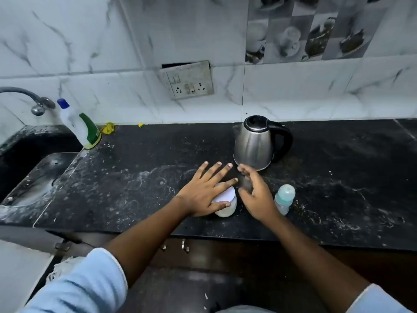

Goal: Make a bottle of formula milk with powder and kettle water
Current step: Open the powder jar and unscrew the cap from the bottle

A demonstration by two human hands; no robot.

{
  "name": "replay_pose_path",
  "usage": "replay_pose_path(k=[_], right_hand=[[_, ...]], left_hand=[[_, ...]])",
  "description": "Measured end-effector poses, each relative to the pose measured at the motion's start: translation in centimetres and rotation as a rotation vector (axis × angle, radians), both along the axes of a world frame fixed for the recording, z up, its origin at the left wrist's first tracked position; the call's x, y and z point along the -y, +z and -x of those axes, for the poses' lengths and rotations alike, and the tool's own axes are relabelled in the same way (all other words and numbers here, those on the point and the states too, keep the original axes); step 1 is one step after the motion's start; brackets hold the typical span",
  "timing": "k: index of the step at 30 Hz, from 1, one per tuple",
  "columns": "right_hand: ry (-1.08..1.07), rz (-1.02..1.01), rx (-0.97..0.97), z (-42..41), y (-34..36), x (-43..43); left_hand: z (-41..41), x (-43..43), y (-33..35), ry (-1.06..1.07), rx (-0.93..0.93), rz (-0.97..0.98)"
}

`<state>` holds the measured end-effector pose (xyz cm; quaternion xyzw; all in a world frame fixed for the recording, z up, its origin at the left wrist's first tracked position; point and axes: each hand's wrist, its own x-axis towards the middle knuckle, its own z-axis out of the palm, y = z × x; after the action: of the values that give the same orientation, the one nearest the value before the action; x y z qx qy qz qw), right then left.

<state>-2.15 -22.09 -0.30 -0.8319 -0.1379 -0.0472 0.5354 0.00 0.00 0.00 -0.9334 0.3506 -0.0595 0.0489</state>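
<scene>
Tipping risk: the white powder container (226, 210) is being covered from above by the left hand (203, 195); it is judged that a sideways shove from that flat palm could be toppling it and scattering powder across the black countertop (135, 177)
Kettle risk: the steel kettle (255, 143) is being left just beyond the fingertips of the right hand (257, 195); a hasty reach could be knocking its body, and a burn is being risked if the metal or water is hot, which cannot be told
Bottle risk: the baby bottle (284, 198), capped in teal, is being kept upright just outside the right hand, near the wrist; it could be getting swept over by a careless swing of that wrist
Left hand: it is being held wide open, fingers straight and fanned; it is being laid over the container's lid, with the thumb being rested along the container's near side; nothing is being clasped
Right hand: it is being blurred by motion; the fingers are being shown loosely bent above a grey smear, and whether anything is being gripped cannot be told
Task's things: container under the left palm, bottle beside the right hand, kettle ahead of both hands
Stage: judged early, since the bottle is being kept capped
</scene>
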Motion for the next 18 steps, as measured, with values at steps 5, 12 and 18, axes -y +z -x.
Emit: replay_pose_path(k=[5,12,18], right_hand=[[0.149,0.0,-0.391,0.5,-4.9,0.2],[0.226,-0.094,-0.442,-1.0,-6.9,-0.4],[0.173,-0.188,-0.406,-1.9,-8.1,-2.1]], left_hand=[[-1.8,-0.3,-1.5,-0.215,0.014,-0.064],[-4.6,-0.5,-1.7,-0.38,-0.037,-0.139],[-5.7,0.3,-2.5,-0.472,0.029,-0.058]])
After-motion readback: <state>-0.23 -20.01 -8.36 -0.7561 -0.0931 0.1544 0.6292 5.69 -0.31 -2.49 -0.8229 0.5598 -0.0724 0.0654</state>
